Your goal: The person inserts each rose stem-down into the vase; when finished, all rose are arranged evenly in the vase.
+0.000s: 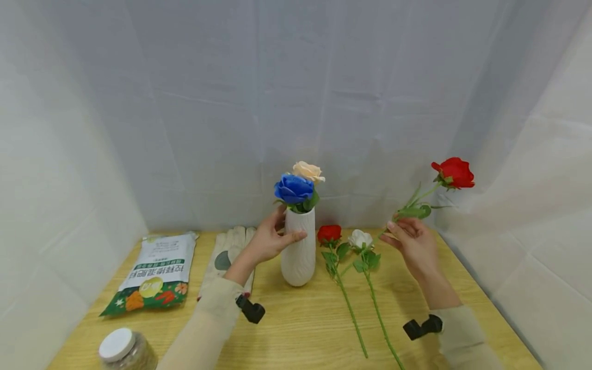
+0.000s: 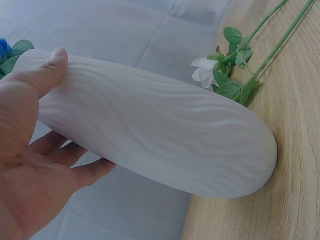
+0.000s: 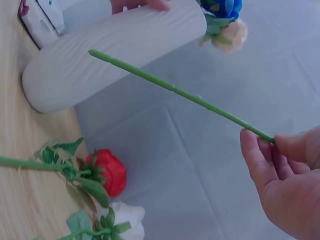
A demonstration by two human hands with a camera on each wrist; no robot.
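Note:
A white ribbed vase (image 1: pixel 298 252) stands upright on the table, holding a blue rose (image 1: pixel 294 189) and a cream rose (image 1: pixel 309 171). My left hand (image 1: pixel 270 237) grips the vase near its rim, thumb in front and fingers behind, as the left wrist view (image 2: pixel 35 145) also shows. My right hand (image 1: pixel 416 244) pinches the stem of a red rose (image 1: pixel 455 172), held above the table at the right. In the right wrist view its bare green stem (image 3: pixel 170 86) points toward the vase, apart from it. The bloom is out of that view.
Right of the vase lie a second red rose (image 1: pixel 329 234) and a white rose (image 1: pixel 360 239), stems toward me. Gloves (image 1: pixel 219 262) lie left of the vase, beside a fertilizer bag (image 1: pixel 159 267). A white-lidded jar (image 1: pixel 121 347) stands front left. Pale curtains surround the table.

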